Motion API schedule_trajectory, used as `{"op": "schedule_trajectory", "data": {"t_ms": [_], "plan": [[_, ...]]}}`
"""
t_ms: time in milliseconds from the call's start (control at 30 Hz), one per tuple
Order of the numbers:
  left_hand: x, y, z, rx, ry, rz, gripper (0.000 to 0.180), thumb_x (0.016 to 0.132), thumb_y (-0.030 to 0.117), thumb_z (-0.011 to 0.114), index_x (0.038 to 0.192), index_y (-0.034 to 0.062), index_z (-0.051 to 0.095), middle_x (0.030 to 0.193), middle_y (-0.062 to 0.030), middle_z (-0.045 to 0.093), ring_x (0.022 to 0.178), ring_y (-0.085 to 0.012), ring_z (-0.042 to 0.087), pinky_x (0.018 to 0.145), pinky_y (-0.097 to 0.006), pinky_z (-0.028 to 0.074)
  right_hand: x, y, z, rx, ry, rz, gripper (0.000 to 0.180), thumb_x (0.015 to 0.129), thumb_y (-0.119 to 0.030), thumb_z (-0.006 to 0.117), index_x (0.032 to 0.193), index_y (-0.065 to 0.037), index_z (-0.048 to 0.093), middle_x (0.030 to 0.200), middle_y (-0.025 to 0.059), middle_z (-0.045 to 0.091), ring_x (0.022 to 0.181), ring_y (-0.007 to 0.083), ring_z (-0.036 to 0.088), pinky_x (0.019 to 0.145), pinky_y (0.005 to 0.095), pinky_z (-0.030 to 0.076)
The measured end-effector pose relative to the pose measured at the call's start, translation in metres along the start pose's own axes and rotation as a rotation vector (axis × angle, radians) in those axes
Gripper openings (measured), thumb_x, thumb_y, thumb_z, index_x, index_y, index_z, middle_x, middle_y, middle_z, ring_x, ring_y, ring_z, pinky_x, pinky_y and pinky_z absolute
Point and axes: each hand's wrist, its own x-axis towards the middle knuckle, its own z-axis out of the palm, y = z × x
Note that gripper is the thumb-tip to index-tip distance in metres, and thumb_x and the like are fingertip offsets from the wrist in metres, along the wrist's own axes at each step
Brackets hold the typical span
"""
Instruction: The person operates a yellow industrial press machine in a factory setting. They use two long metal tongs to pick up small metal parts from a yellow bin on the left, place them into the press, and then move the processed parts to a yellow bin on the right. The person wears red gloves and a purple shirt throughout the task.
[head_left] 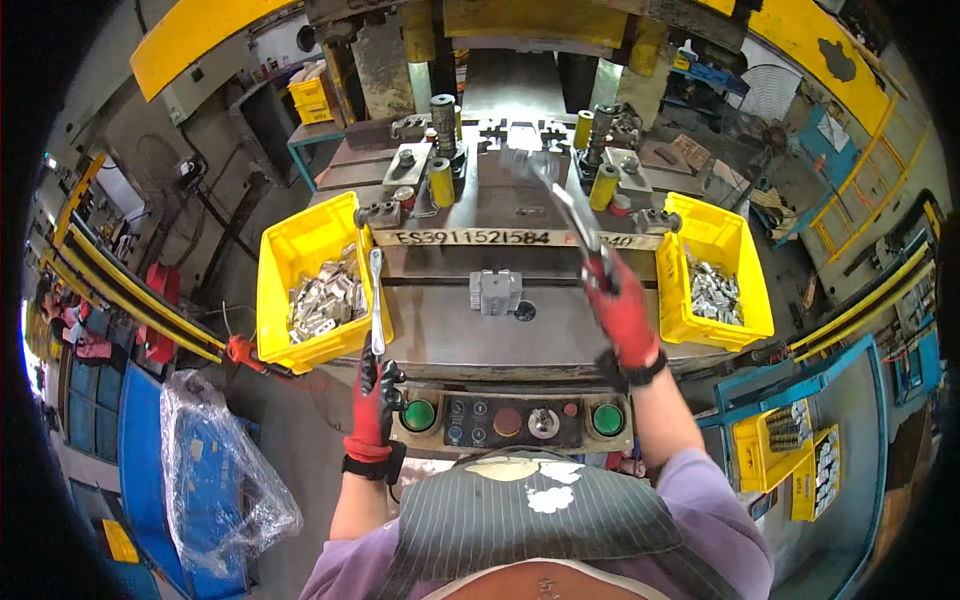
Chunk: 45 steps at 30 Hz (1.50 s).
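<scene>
My left hand (372, 405), in a red glove with dark fingers, is closed on the lower end of a long silver tool (376, 305). This tool stands nearly upright beside the left yellow bin (275, 250), and its upper end is rounded. My right hand (622, 310), gloved the same way, grips a long metal tool (568, 200) by its dark handle. That tool slants forward and left over the die block (500, 238) of a press; its far end is motion-blurred. Between my hands, a block of stacked grey metal pieces (495, 291) sits on the press table (430, 320).
Small silver metal parts fill part of the left bin and of the right yellow bin (755, 290). Guide posts (444, 130) rise from the die. A control panel (510, 423) with green buttons lies at the near edge. A plastic-wrapped blue cabinet (205, 490) stands at left.
</scene>
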Motion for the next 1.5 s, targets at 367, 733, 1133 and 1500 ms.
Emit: {"op": "schedule_trajectory", "data": {"t_ms": [367,733,1133,1500], "plan": [[0.000,-0.002,0.003,-0.025,0.023,0.042,0.036,0.089,0.017,0.046,0.124,0.0140,0.038,0.070,0.0017,0.049,0.045,-0.0034,0.041,0.037,-0.017,0.037,0.191,0.043,0.031,-0.369,-0.327,0.004,0.029,0.074,-0.027,0.059,0.096,-0.008,0.057,0.080,0.0125,0.063,0.074,0.0272,0.061,0.066,0.0364,0.046],[-0.016,0.000,-0.001,-0.125,-0.086,-0.032,0.045,0.089,0.012,0.045,0.132,0.0151,0.032,0.071,0.0059,0.041,0.057,-0.0025,0.040,0.044,-0.015,0.034,0.183,0.100,0.089,1.216,-0.517,0.609,0.021,0.083,-0.029,0.055,0.085,-0.008,0.058,0.066,0.0024,0.056,0.055,0.0122,0.053,0.048,0.0226,0.043],[-0.022,0.011,-0.045,-0.161,0.309,0.262,0.026,0.089,0.020,0.048,0.113,0.0119,0.048,0.067,0.0051,0.047,0.049,-0.0031,0.042,0.042,-0.019,0.038,0.107,0.071,0.077,1.344,-0.236,0.501,0.020,0.084,-0.029,0.055,0.089,-0.010,0.055,0.065,-0.0034,0.052,0.052,0.0081,0.050,0.042,0.0199,0.039],[-0.035,-0.140,-0.202,-0.210,0.785,-0.092,0.027,0.080,0.033,0.058,0.097,0.0123,0.055,0.077,-0.0030,0.056,0.057,-0.0143,0.052,0.044,-0.028,0.037,-0.138,0.119,0.048,0.209,-0.232,0.518,0.037,0.079,-0.007,0.054,0.114,-0.001,0.044,0.083,0.0137,0.058,0.060,0.0191,0.057,0.047,0.0303,0.045]]}}
